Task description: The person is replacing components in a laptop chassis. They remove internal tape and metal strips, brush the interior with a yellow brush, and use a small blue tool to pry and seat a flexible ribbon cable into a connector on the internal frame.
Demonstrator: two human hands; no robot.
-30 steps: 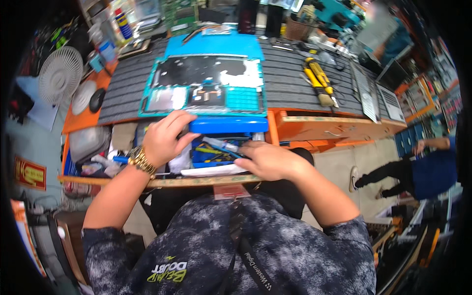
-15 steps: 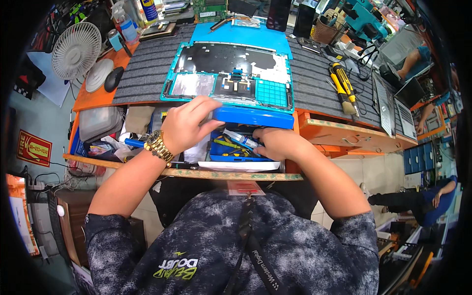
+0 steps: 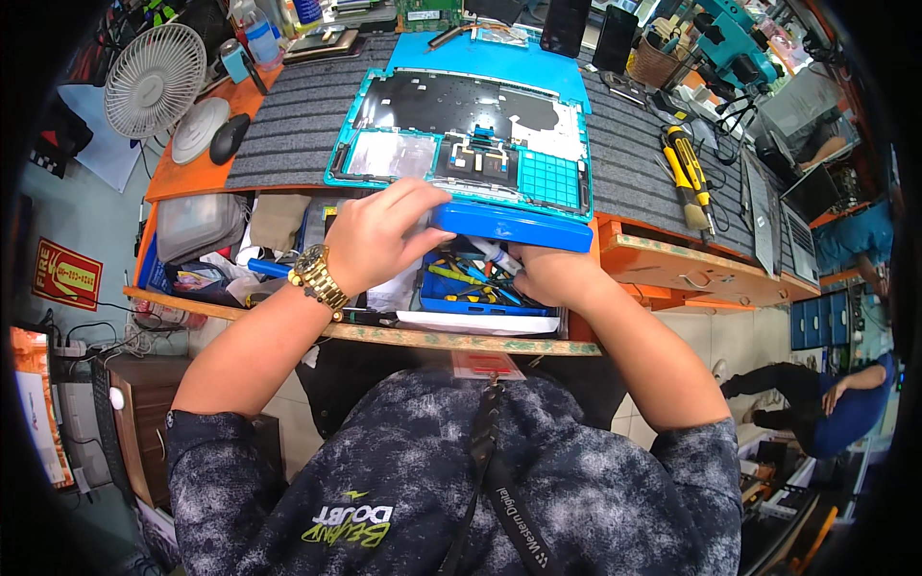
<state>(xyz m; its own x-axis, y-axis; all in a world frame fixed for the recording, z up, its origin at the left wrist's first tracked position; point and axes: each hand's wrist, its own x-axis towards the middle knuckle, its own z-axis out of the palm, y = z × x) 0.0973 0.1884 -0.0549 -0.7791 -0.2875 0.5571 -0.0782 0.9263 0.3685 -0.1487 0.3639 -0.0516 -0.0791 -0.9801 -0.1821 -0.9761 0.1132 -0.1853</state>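
Blue plastic forms the lid (image 3: 514,228) that is pinched at its left end between the thumb and fingers of the left hand (image 3: 379,240), tilted up over the far side of the blue tray (image 3: 466,307). At the tray's right end the right hand (image 3: 557,276) is placed, its fingertips partly hidden; whether anything is grasped there cannot be told. Inside the tray a pale tube (image 3: 495,255) is set just left of those fingers, its long axis slanted from far left to near right, so that the right hand is the nearer one. Left of the tube, within the tray, a yellow-green tool (image 3: 451,275) is seen. Left of the tray, a clear container (image 3: 197,226) is kept in the same open drawer (image 3: 461,338). Beyond the tray, a teal laptop shell (image 3: 554,180) is laid on the striped grey surface (image 3: 288,134)
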